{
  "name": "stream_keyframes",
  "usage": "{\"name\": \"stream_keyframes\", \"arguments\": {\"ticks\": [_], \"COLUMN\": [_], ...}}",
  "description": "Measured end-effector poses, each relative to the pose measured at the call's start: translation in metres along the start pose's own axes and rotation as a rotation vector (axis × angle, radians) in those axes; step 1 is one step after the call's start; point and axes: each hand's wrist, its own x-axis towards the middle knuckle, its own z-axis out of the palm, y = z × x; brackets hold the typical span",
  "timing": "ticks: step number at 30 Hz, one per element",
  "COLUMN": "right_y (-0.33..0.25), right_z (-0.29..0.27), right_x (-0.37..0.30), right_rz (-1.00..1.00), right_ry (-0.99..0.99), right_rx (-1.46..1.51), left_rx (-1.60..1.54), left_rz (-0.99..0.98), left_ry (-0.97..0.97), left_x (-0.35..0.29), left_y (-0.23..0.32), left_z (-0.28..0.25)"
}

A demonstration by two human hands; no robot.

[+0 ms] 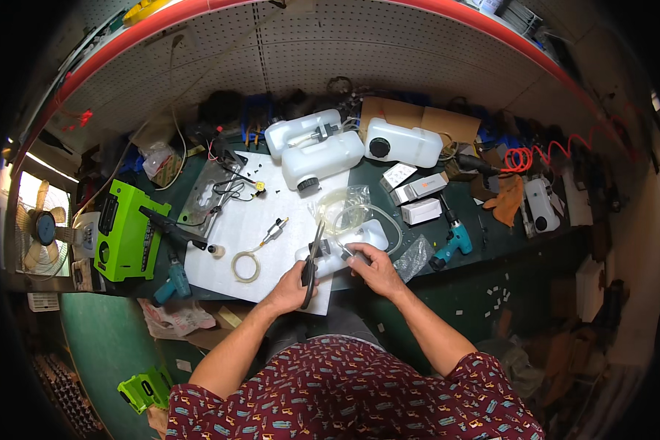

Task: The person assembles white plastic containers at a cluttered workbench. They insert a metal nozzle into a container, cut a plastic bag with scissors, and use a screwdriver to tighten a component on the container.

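Observation:
My left hand (292,288) is closed around the black handles of a pair of scissors (313,265), whose blades point up and away from me. My right hand (376,270) is closed in a pinch beside the scissors, on what looks like the end of a clear hose (400,233) that loops behind it. Under and just beyond both hands lies a small white plastic tank (372,233), partly covered by them. A clear plastic bag (353,198) rests behind it. Another coiled hose (245,267) with a metal fitting lies left on a white sheet (271,205).
Larger white tanks (323,160) with black caps stand at the back. Small white boxes (421,211), a teal cordless drill (453,246) and crumpled plastic wrap (414,258) lie to the right. On the left are a green housing (128,231), a second drill (173,282) and a fan (45,227).

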Motion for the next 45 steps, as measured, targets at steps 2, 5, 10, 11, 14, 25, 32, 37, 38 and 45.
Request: {"name": "stream_keyframes", "arguments": {"ticks": [2, 5, 10, 11, 14, 25, 32, 37, 38, 45], "right_y": [-0.012, -0.025, -0.03, -0.03, -0.031, -0.041, -0.039, -0.042, -0.044, -0.046], "right_z": [-0.001, -0.002, -0.005, -0.006, -0.008, -0.018, -0.01, -0.007, -0.006, 0.002], "right_x": [-0.004, -0.005, -0.005, -0.005, -0.005, 0.003, 0.036, 0.033, 0.032, 0.033], "right_rz": [-0.003, 0.003, -0.059, -0.066, -0.069, -0.064, -0.097, -0.21, -0.25, -0.247], "right_ry": [-0.028, -0.087, -0.144, -0.148, -0.166, -0.249, -0.162, -0.024, -0.013, -0.017], "right_rx": [-0.024, -0.078, -0.115, -0.117, -0.129, -0.22, -0.235, -0.289, -0.318, -0.526], "left_rx": [0.02, 0.01, 0.147, 0.2, 0.287, 0.246, 0.016, 0.118, 0.077, 0.081], "left_rz": [-0.07, -0.117, -0.131, -0.143, -0.145, -0.058, -0.048, -0.064, -0.095, -0.082], "left_ry": [-0.131, -0.229, -0.288, -0.288, -0.305, -0.249, -0.085, -0.107, -0.125, -0.107], "left_x": [-0.009, -0.017, -0.014, -0.013, -0.012, -0.013, 0.011, -0.002, -0.004, -0.003], "left_y": [0.006, 0.02, 0.037, 0.038, 0.036, 0.028, 0.028, 0.022, 0.023, 0.033], "left_z": [-0.009, -0.012, -0.014, -0.016, -0.02, -0.018, -0.022, -0.014, -0.011, -0.001]}}
